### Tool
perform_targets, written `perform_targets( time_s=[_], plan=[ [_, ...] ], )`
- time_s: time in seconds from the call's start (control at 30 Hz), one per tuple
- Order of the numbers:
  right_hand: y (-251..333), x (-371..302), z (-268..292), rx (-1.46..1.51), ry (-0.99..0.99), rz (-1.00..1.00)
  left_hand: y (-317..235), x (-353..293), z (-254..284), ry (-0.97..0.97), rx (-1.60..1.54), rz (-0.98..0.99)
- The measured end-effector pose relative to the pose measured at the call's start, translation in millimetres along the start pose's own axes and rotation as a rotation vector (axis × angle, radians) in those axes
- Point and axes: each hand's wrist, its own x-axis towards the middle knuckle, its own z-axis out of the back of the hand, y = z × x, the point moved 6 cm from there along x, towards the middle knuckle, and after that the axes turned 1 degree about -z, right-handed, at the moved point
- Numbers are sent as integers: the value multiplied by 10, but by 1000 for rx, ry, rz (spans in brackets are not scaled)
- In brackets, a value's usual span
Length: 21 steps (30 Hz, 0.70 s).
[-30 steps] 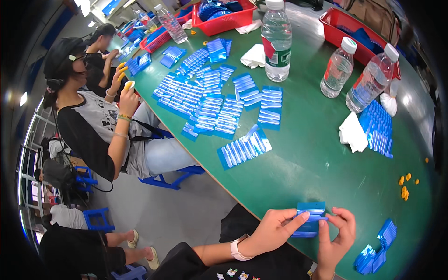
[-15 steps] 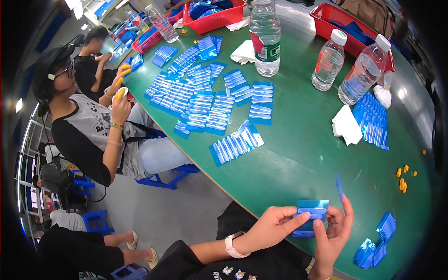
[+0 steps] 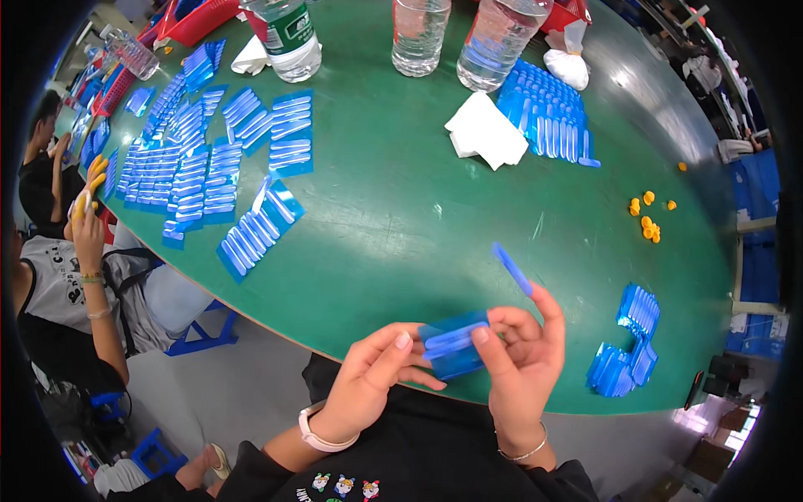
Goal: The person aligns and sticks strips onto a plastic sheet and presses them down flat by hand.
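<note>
A small blue plastic sheet [image 3: 462, 361] with pale blue strips across it is held tilted just above the table's near edge. My right hand [image 3: 527, 360] pinches its right side, thumb in front and fingers behind. A loose blue strip [image 3: 511, 268] sticks up from the tip of my right index finger. On the sheet's left side my left hand [image 3: 360, 376] closes, its thumb near the strips and some fingers partly hidden behind the sheet.
The green table [image 3: 376, 217] bears spread blue strip sheets [image 3: 171, 171], a stack of sheets [image 3: 544, 105], folded sheets [image 3: 627, 356], white paper [image 3: 487, 132], yellow finger cots [image 3: 648, 224] and water bottles [image 3: 288, 42]. A co-worker [image 3: 63, 276] sits at the left.
My view has swung right, so the table's contents appear further left. The blue sheet has tilted in my hands. The loose strip remains at my right index finger.
</note>
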Motion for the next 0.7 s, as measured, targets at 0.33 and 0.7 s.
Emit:
perform_targets(
  time_s=[0.33, 0.7],
  plan=[
    [124, 45, 149, 81, -101, 161, -19, -9, -15, -20, 492, -183],
    [-98, -15, 198, -119, 67, -87, -70, 11, -33, -19, 375, -193]
  ],
)
